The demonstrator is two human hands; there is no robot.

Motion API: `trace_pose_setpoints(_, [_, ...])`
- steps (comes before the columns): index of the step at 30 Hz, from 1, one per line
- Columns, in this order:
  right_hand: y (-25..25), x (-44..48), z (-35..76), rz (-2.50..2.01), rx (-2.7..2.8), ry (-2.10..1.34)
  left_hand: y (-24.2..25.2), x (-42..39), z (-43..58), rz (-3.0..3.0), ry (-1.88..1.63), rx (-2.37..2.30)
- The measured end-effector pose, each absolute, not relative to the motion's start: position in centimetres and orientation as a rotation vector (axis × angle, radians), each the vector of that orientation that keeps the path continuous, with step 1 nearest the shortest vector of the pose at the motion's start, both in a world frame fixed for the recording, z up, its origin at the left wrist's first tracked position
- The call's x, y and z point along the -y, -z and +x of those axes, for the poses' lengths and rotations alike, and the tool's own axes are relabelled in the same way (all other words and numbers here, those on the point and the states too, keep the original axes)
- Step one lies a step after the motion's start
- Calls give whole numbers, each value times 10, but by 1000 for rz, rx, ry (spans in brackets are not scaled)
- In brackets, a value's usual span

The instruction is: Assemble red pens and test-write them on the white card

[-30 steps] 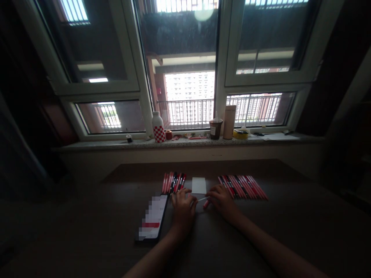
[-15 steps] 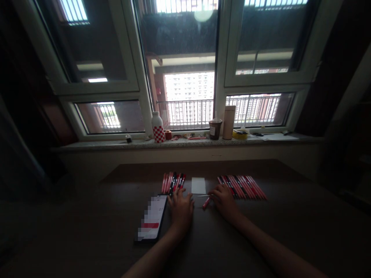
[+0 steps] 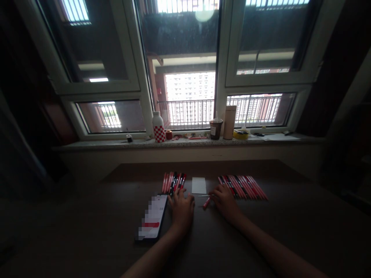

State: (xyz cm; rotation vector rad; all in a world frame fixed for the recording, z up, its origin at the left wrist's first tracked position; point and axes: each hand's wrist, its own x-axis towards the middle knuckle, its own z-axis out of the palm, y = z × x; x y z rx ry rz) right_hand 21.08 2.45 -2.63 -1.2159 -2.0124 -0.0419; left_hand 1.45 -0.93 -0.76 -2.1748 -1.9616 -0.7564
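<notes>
My left hand (image 3: 182, 208) rests on the table with its fingers spread, its fingertips at the near ends of a row of red and black pens (image 3: 173, 182). A phone (image 3: 153, 220) with a lit, partly blurred screen lies just left of it. My right hand (image 3: 224, 200) lies with fingers stretched beside a larger row of pink, red and black pens (image 3: 243, 187), covering some of their near ends. By its thumb side lie a short red pen-like stick (image 3: 206, 203) and a thin white stick (image 3: 203, 195). Between the hands, farther back, is a white square of paper (image 3: 199, 185).
Beyond the dark table (image 3: 203, 247), a window sill (image 3: 185, 143) carries a red-checkered bottle (image 3: 159, 127), a dark drink cup (image 3: 215, 129), a tall tan cylinder (image 3: 230, 122), a yellow tape roll (image 3: 240, 134) and small items.
The view has shifted very slightly. My left thumb has drawn in a little; my right hand stays where it was.
</notes>
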Motion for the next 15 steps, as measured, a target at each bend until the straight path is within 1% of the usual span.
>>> trace_pose_setpoints(15, [22,-22,210,-1234,2006,13,0,11,14,-2342,1092,1927])
